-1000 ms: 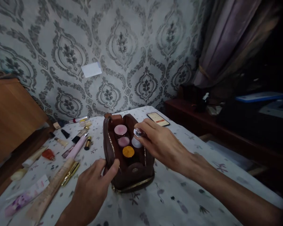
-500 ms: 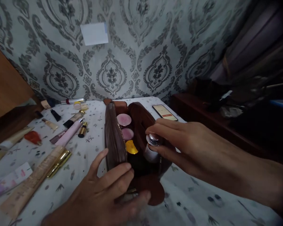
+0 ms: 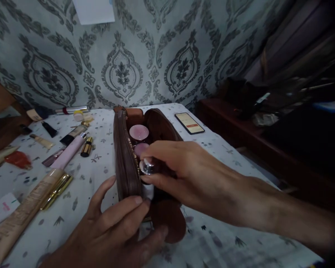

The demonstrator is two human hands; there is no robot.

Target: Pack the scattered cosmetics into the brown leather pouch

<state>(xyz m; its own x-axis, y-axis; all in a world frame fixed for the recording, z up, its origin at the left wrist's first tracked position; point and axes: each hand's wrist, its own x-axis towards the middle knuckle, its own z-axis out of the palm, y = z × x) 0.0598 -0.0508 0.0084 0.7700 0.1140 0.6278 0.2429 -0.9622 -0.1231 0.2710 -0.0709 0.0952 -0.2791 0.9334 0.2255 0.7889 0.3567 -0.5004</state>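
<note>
A brown zippered cosmetic bag stands unzipped on the patterned cloth. My right hand reaches into it, gripping a white bottle with a shiny silver cap by its top. The bottle is upright against the bag's left wall, its lower end hidden inside. Two round pink-topped containers, the farther one in full view and the nearer one partly covered by my fingers, sit within the bag. At the bag's near end my left hand holds the edge, fingers on the left wall and thumb near the brown flap.
To the left lie a beige tube, a gold tube, a pink tube, a small black-and-gold bottle and several other cosmetics. A lit phone rests right of the bag. Patterned wall covering rises behind.
My right hand has carried the white bottle leftward inside the bag, to its left wall. A yellow item there is now hidden. My left hand keeps its place on the bag; the view has shifted.
</note>
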